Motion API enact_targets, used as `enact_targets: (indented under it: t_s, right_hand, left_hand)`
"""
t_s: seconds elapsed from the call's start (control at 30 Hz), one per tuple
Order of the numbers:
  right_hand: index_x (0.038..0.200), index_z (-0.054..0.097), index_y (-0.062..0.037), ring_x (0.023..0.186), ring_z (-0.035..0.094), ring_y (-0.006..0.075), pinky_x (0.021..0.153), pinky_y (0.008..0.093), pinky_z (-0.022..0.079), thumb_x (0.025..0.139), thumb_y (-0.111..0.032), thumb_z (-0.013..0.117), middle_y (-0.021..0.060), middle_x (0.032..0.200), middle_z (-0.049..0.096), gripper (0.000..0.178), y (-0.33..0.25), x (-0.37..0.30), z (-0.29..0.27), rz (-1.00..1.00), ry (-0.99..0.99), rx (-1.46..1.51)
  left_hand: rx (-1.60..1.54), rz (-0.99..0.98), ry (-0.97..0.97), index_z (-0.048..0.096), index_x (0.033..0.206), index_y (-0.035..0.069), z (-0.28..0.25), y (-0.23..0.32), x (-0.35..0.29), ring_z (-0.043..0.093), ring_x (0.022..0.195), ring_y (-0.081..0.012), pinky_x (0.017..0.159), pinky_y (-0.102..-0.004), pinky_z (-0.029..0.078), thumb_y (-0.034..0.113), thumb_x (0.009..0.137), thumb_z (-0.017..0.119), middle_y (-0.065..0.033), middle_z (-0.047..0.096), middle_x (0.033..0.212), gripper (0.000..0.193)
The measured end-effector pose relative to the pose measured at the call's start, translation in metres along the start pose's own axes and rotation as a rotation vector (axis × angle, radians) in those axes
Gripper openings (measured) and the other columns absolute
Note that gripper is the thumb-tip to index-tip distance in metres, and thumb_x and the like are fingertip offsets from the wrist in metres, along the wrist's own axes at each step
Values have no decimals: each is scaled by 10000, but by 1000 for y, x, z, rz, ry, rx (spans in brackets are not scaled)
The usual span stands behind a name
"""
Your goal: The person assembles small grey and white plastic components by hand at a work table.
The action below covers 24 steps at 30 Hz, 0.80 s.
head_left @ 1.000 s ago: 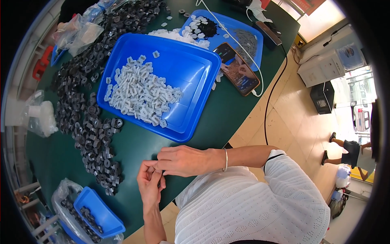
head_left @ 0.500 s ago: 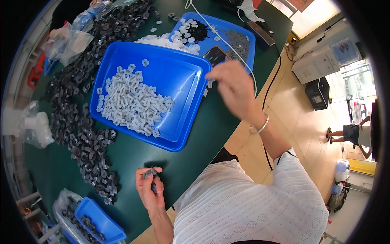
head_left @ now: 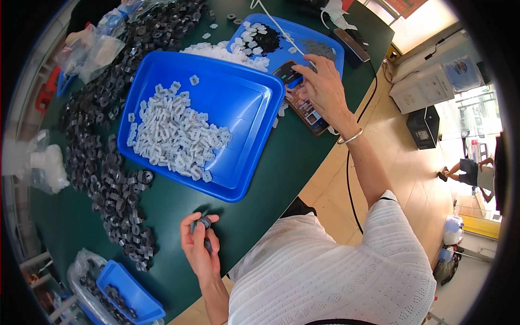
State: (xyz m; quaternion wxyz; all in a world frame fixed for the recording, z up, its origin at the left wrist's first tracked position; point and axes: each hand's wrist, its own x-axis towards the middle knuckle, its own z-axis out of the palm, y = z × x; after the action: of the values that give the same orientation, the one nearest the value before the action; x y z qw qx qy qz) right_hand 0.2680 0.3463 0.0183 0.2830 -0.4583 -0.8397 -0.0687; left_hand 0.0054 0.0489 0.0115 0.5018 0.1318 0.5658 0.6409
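Note:
My left hand (head_left: 201,250) is by the table's near edge, its fingers curled around small dark grey plastic pieces (head_left: 205,221). My right hand (head_left: 326,93) is over a smartphone (head_left: 310,115) with a lit screen, partly hiding it. A thin white cable (head_left: 280,28) runs into that hand's bent thumb and fingertips, which appear closed on it. Left of the phone, a large blue tray (head_left: 246,135) contains a pile of pale plastic pieces (head_left: 176,132). Behind the phone, a second blue tray (head_left: 292,33) carries white, black and grey small pieces.
A long heap of dark grey ring-like parts (head_left: 116,187) covers the table's left side. A small blue bin (head_left: 132,292) sits at lower left by a plastic bag. White pieces (head_left: 225,53) lie behind the large tray. A dark cable (head_left: 352,179) hangs past the right edge.
My right hand has moved from the large tray's right rim up and right, over the phone and onto the cable. More of the phone shows. My left hand stays nearly in place.

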Motion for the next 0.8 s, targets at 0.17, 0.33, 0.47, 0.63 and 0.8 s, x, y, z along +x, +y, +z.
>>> enact_targets:
  t_s: [0.17, 0.33, 0.47, 0.63, 0.8]
  right_hand:
    - [1082, 674, -74, 1071, 556, 307, 920, 359, 464, 819, 20, 573, 125, 1143, 620, 297, -18, 1, -18, -62, 144, 189]
    - [1053, 676, -59, 954, 622, 260, 810, 324, 508, 799, 58, 632, 87, 1027, 650, 283, -147, -24, -48, -246, -318, 788]
    - [978, 674, -71, 910, 610, 238, 752, 328, 521, 757, -22, 725, 71, 1017, 628, 232, -198, -56, -28, -353, -503, 1059]
    - [939, 670, -73, 921, 594, 246, 755, 327, 517, 751, -52, 741, 63, 1046, 611, 201, -221, -69, -16, -488, -461, 937]
    - [911, 665, -63, 923, 567, 245, 766, 326, 505, 750, -77, 749, 63, 1049, 608, 182, -228, -77, -1, -559, -454, 955]
  left_hand:
    - [-163, -133, -101, 494, 1274, 21, -1, 6, 1, 434, 489, -39, 390, -161, 312, -16, 929, 502, -227, 642, 1121, 347]
    - [-103, -96, -122, 478, 1303, 20, -7, 1, -4, 460, 511, -33, 400, -159, 328, -25, 929, 521, -218, 636, 1168, 379]
    - [-8, -28, -125, 482, 1302, 23, -7, 4, -14, 472, 513, -29, 410, -166, 336, 46, 942, 574, -114, 674, 1027, 373]
    - [40, 6, -89, 495, 1272, 16, -17, 6, -24, 473, 514, -29, 420, -168, 338, 67, 944, 589, -30, 661, 876, 345]
    - [101, 62, -49, 542, 1154, 0, -23, 0, -24, 473, 515, -26, 434, -173, 343, 121, 956, 599, -26, 656, 830, 239]
